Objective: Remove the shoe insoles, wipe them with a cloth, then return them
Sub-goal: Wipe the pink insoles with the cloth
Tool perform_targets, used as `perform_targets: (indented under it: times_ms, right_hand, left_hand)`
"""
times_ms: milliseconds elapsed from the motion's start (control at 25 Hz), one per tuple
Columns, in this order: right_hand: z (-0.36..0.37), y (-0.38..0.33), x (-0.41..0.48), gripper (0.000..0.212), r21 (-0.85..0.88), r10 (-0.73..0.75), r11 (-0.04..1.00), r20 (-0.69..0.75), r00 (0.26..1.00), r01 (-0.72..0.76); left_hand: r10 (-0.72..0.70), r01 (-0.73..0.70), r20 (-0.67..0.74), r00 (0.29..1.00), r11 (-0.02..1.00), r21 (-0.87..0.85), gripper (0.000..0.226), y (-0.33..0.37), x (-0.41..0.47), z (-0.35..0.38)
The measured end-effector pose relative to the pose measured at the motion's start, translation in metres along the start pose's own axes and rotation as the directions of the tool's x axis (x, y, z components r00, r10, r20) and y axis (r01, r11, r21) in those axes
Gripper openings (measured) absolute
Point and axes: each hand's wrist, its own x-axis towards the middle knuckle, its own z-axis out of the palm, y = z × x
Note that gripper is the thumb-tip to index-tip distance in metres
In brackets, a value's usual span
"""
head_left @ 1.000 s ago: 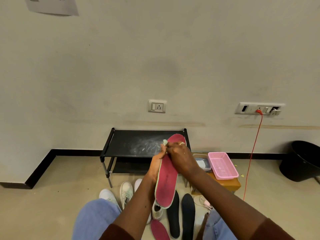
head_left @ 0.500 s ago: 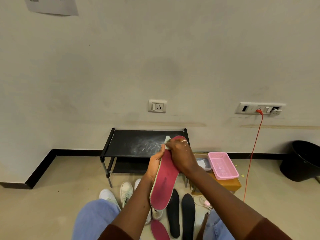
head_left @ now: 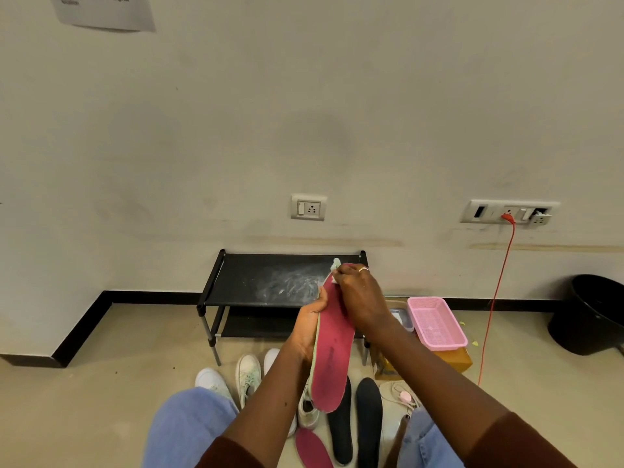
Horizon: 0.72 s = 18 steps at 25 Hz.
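left hand (head_left: 309, 327) holds pink insole (head_left: 331, 359) (right hand (head_left: 361, 298) atop).

cloth (head_left: 335, 265): mostly hidden under right hand (head_left: 363, 297) | wall notice (head_left: 104, 11): cut off, unreadable

The scene is lit softly and evenly from above, and no glare is seen. Only faint shadow is cast beneath the shoe rack (head_left: 263, 278). The print on the paper notice (head_left: 104, 10) is blurred, and the edges are slightly bent by the wide lens.
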Motion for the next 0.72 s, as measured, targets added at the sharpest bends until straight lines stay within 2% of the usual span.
perform_targets:
  times_ms: [120,280,360,520,600,680,720]
  right_hand:
    - [-0.005,0.012,0.005,0.026,0.01,0.109,0.994,0.009,0.994,-0.109]
    - [-0.006,0.001,-0.006,0.026,0.17,0.135,0.978,-0.055,0.989,-0.124]
    - [-0.004,-0.007,-0.016,0.023,0.221,0.086,0.973,-0.067,0.994,-0.069]
    - [-0.008,-0.028,-0.043,0.018,0.341,0.023,0.94,0.026,0.999,-0.03]
    - [-0.011,-0.034,-0.049,0.018,0.343,-0.058,0.938,0.002,0.998,0.054]
    - [-0.008,-0.028,-0.047,0.016,0.268,-0.164,0.947,-0.077,0.983,0.179]
    - [-0.008,-0.025,-0.044,0.016,0.24,-0.196,0.949,-0.064,0.979,0.206]
  left_hand:
    - [-0.03,0.03,0.021,0.999,1.0,-0.006,0.055,0.0,0.002,-0.008]
    - [-0.013,0.013,-0.004,1.0,1.0,-0.017,0.048,-0.001,0.001,-0.007]
    - [0.006,-0.007,-0.029,1.0,1.0,-0.029,0.049,-0.001,0.003,-0.006]
    - [0.032,-0.034,-0.019,0.999,0.994,-0.1,0.066,0.004,0.006,-0.007]
    - [0.038,-0.04,-0.018,0.999,0.993,-0.112,0.061,0.003,0.004,-0.007]
    - [0.023,-0.027,-0.031,0.999,0.993,-0.113,0.049,0.0,0.003,-0.007]
    - [0.015,-0.021,-0.048,0.999,0.993,-0.115,0.047,-0.001,0.002,-0.006]
